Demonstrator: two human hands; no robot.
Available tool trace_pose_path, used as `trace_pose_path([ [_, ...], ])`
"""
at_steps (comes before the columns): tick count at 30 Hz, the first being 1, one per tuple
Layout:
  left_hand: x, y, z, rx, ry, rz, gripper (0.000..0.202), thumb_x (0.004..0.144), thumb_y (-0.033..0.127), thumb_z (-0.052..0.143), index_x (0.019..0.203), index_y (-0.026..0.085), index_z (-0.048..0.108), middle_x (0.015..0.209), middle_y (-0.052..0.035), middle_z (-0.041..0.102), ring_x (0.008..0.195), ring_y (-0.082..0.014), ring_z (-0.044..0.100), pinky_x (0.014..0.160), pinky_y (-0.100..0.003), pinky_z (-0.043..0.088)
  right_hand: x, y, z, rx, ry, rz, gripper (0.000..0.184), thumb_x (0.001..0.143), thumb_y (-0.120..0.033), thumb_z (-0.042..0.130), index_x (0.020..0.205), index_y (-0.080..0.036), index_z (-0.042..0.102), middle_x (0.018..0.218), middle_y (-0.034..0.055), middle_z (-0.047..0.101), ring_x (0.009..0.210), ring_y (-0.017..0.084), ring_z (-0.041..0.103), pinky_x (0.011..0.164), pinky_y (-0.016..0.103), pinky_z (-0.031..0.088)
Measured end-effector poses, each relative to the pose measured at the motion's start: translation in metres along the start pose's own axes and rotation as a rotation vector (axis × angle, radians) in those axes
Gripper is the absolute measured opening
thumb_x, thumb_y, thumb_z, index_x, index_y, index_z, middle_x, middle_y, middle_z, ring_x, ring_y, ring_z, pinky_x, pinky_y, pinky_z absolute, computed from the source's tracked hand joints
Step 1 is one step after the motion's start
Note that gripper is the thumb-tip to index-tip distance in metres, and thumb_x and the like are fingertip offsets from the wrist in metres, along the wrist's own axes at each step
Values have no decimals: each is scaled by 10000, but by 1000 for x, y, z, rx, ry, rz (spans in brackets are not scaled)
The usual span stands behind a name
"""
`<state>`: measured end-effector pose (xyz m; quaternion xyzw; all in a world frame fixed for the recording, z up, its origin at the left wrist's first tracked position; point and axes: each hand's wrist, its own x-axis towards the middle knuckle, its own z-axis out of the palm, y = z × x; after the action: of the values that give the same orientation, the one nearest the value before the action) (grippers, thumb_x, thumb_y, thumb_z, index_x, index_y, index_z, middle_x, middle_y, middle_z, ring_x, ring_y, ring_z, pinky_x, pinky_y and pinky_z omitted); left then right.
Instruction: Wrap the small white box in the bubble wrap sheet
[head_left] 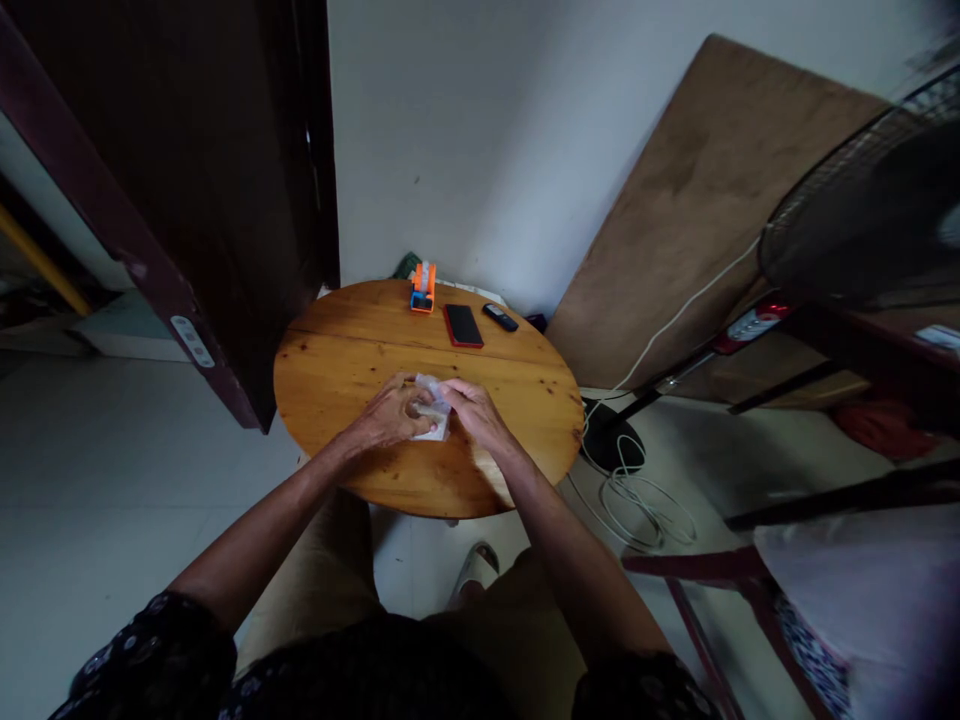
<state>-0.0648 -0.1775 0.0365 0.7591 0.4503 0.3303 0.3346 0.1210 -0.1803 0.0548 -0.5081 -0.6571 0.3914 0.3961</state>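
Observation:
A small white box-like item (433,430) in clear, crinkled plastic wrap lies near the front middle of the round wooden table (337,345). My left hand (397,412) grips it from the left, with thumb and fingers curled round its sides. From the right, my right hand (471,402) pinches the upper part of the plastic wrap (430,384). The fingers partly cover the item, so its exact kind cannot be made out.
At the table's back stand an orange and blue tape dispenser (423,290), a dark phone with red edges (463,326) and a black remote control (500,317). To the right are a standing fan (862,210), a loose white cable (637,505) and a leaning board (675,200). A dark door (187,150) is left.

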Motion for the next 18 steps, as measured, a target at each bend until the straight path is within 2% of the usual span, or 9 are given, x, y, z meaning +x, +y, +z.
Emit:
trace_pose_path([
  [3, -1, -4, 4, -83, 22, 26, 325, 685, 266, 756, 995, 188, 695, 1231, -85, 573, 1041, -218, 623, 950, -377, 524, 0, -4, -3, -12, -17, -11, 299, 834, -464, 553, 786, -192, 669, 704, -13, 603, 698, 159, 530, 659, 264, 400],
  [5, -2, -7, 9, -215, 36, 13, 420, 685, 244, 745, 1089, 188, 643, 1136, -63, 615, 997, -198, 628, 912, -362, 534, 0, -3, -5, -30, -27, -17, 297, 842, -461, 550, 771, -194, 657, 699, -17, 591, 695, 155, 527, 667, 265, 397],
  [8, 2, -13, 15, -477, 38, -71, 728, 670, 214, 747, 1344, 196, 471, 1177, -80, 633, 969, -184, 645, 850, -339, 544, 3, 2, -7, -50, -37, -6, 305, 853, -466, 549, 753, -195, 648, 691, -22, 587, 690, 153, 531, 668, 267, 396],
  [11, 12, -17, 17, -611, 23, -163, 997, 638, 213, 778, 1501, 207, 279, 1210, -108, 636, 960, -192, 658, 809, -331, 545, 5, 12, -10, -6, -28, 23, 250, 801, -440, 624, 861, -203, 673, 774, -21, 649, 749, 162, 577, 707, 270, 428],
  [14, 22, -19, 17, -633, -11, -197, 1049, 633, 215, 782, 1531, 190, 242, 1166, -107, 660, 968, -199, 660, 806, -324, 545, 8, 20, -13, 80, -24, 68, 303, 730, -414, 694, 954, -213, 669, 844, -15, 685, 792, 174, 613, 754, 287, 457],
  [18, 30, -19, 18, -595, -41, -218, 1014, 646, 219, 771, 1529, 207, 272, 1170, -99, 668, 967, -191, 658, 777, -295, 542, 13, 23, -15, 101, -12, 82, 230, 737, -401, 670, 857, -205, 662, 749, -26, 656, 712, 156, 581, 695, 273, 438],
])
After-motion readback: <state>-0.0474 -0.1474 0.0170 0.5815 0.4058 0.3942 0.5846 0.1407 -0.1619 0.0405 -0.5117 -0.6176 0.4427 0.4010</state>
